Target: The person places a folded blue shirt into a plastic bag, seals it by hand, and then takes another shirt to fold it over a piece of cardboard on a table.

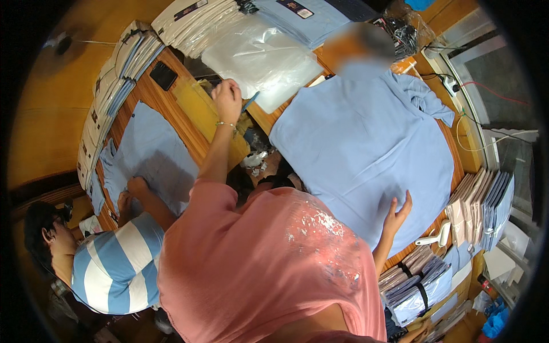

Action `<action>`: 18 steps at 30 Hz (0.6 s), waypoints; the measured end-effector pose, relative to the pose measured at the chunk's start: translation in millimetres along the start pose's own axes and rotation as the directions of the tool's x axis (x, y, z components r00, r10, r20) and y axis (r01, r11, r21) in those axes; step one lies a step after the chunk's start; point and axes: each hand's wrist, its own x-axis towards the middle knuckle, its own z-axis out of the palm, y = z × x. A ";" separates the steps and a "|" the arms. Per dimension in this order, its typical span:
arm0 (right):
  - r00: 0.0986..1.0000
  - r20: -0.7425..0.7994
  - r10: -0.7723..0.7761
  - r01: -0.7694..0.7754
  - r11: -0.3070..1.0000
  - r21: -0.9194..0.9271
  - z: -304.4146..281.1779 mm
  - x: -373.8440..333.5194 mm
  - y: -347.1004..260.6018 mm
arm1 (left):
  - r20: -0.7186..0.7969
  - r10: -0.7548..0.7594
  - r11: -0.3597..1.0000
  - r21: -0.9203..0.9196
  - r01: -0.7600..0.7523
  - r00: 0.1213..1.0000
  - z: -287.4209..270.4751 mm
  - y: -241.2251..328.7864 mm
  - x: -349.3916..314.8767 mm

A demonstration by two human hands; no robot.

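My left hand (pixel 227 97) is raised over the table's front edge, beside a stack of clear plastic bags (pixel 269 63). Its fingers are curled closed; whatever they may hold is hidden. Just right of it lies a thin blue tool (pixel 250 102), whose kind I cannot make out. A large light-blue shirt (pixel 360 143) is spread flat over the right part of the table, its bunched sleeve (pixel 426 97) at the far right. My right hand (pixel 397 214) is over the shirt's near right part, open with the fingers apart; whether it touches the cloth I cannot tell.
At left, a co-worker in a striped top (pixel 117 263) handles another blue shirt (pixel 151 143). Folded shirts (pixel 106 108) line the back left; packed stacks (pixel 477 206) stand at right near a white-handled lint roller (pixel 437 235). A phone (pixel 163 76) lies beside yellow board (pixel 197 106).
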 end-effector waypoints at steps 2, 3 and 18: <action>0.998 0.060 -0.036 0.036 0.999 0.015 8.9 6.7 -7.5 | 0.014 0.097 0.992 0.079 -0.098 0.995 1.3 -0.5 -10.6; 0.994 0.095 -0.045 0.043 0.999 0.021 13.3 9.0 -10.6 | 0.004 0.156 0.972 0.176 -0.155 0.988 2.7 5.2 -16.1; 0.890 0.418 -0.182 0.061 0.956 0.287 54.6 32.5 -103.8 | 0.224 0.441 0.896 -0.058 -0.440 0.869 -44.5 19.8 72.4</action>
